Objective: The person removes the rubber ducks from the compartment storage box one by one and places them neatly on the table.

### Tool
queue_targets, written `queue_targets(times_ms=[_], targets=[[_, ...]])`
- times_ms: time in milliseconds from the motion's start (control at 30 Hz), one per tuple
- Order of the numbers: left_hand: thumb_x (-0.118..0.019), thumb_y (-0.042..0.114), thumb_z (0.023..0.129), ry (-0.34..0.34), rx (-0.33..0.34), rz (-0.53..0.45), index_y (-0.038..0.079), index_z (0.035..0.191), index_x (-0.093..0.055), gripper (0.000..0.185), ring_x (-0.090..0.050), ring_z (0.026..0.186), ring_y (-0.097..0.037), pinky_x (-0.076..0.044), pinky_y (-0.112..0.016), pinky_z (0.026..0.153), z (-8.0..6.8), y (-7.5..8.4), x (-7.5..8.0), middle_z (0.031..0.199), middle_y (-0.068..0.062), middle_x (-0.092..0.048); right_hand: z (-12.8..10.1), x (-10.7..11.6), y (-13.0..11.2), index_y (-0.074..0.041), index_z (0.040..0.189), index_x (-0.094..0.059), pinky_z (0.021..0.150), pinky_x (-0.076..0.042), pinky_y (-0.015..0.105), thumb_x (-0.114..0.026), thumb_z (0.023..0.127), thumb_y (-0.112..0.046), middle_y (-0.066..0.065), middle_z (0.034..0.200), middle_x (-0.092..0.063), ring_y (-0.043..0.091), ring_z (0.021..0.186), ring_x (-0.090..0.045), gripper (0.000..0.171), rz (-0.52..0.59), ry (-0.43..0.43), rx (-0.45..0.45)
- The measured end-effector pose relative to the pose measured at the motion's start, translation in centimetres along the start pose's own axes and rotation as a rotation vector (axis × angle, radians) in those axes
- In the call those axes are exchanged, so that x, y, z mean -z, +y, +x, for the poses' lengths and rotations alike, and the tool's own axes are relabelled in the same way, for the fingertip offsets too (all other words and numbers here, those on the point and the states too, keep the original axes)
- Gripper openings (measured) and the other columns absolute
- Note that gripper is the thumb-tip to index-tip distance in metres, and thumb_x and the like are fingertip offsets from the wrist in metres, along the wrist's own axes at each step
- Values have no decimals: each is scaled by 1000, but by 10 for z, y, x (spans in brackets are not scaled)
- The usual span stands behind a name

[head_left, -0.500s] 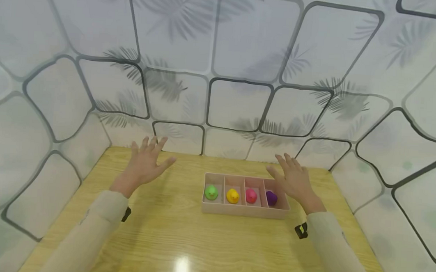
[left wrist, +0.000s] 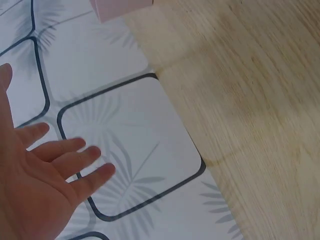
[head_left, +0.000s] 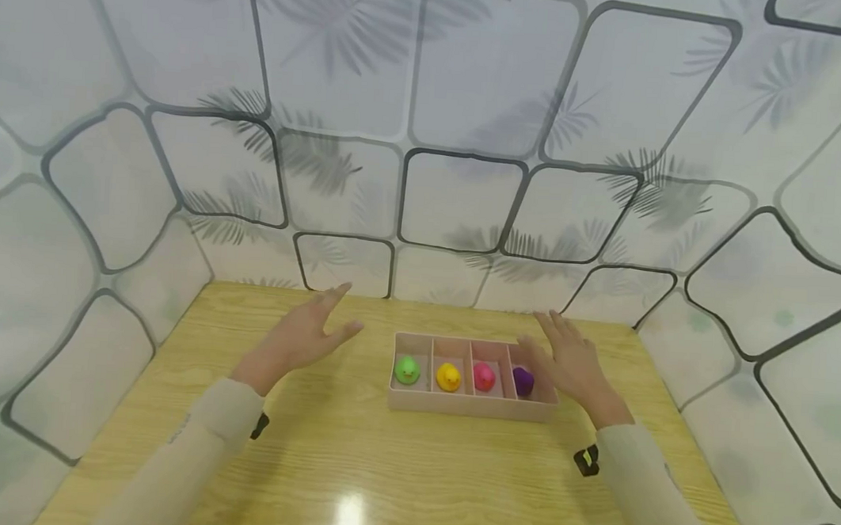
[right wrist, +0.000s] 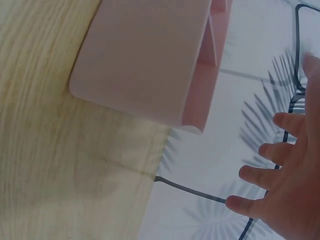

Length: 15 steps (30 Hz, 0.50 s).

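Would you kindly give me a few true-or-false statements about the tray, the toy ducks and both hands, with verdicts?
1. The pink tray has four compartments, each holding one duck. True.
2. The green duck sits in the rightmost compartment. False: it is leftmost; the purple duck is rightmost.
3. The left hand holds the yellow duck. False: it is open and holds nothing.
4. The right hand is open beside the tray's right end. True.
5. The red duck lies between yellow and purple. True.
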<state>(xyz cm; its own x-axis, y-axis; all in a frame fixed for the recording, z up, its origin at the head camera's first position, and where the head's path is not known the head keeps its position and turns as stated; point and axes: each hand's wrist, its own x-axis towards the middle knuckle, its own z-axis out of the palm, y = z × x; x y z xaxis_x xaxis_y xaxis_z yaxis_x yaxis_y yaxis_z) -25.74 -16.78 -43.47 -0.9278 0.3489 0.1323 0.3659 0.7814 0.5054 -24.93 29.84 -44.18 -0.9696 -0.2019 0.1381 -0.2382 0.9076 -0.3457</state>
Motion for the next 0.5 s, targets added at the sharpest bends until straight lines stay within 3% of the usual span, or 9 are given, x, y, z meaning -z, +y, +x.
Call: queue_targets(times_ms=[67, 133, 167, 267, 333, 500], targets=[[-46, 70, 103, 2, -16, -20, 16, 168, -27, 87, -76, 94, -34, -48, -62, 112, -1, 5, -3, 133, -26, -69, -2, -3, 3, -6, 164, -33, 112, -26, 84, -41, 110, -55, 31, 170, -24, 56, 153, -29, 74, -3, -2, 5], [-49, 66, 104, 20, -37, -27, 15, 165, -35, 81, -74, 73, -26, -54, -58, 104, -2, 10, -6, 117, -23, -76, -3, -6, 7, -5, 164, -33, 111, -27, 85, -42, 110, -53, 31, 170, -25, 57, 152, -31, 73, -3, 3, 13], [-52, 64, 104, 32, -48, -33, 15, 164, -39, 78, -73, 71, -24, -57, -57, 99, -2, 13, -7, 111, -23, -77, -4, -7, 9, -5, 164, -34, 110, -27, 85, -43, 110, -52, 32, 169, -26, 58, 150, -32, 72, -1, 6, 18], [-59, 53, 105, 97, -95, -39, 12, 155, -53, 65, -78, 93, -29, -60, -55, 91, -3, 19, -13, 128, -19, -75, -7, -11, 13, -4, 163, -35, 110, -27, 86, -46, 109, -51, 33, 169, -25, 60, 149, -33, 72, 18, 11, 24], [-64, 45, 105, 139, -125, -53, 10, 148, -61, 56, -77, 103, -32, -62, -53, 87, -1, 21, -18, 123, -17, -77, -10, -13, 15, -3, 162, -35, 110, -27, 86, -47, 109, -50, 34, 169, -25, 62, 147, -35, 72, 29, 8, 22], [-70, 34, 102, 184, -142, -120, 7, 131, -73, 41, -78, 95, -28, -63, -49, 85, 4, 24, -30, 106, -11, -82, -17, -19, 18, -5, 164, -34, 111, -23, 87, -45, 110, -52, 34, 169, -24, 64, 147, -33, 73, 57, -23, -3]])
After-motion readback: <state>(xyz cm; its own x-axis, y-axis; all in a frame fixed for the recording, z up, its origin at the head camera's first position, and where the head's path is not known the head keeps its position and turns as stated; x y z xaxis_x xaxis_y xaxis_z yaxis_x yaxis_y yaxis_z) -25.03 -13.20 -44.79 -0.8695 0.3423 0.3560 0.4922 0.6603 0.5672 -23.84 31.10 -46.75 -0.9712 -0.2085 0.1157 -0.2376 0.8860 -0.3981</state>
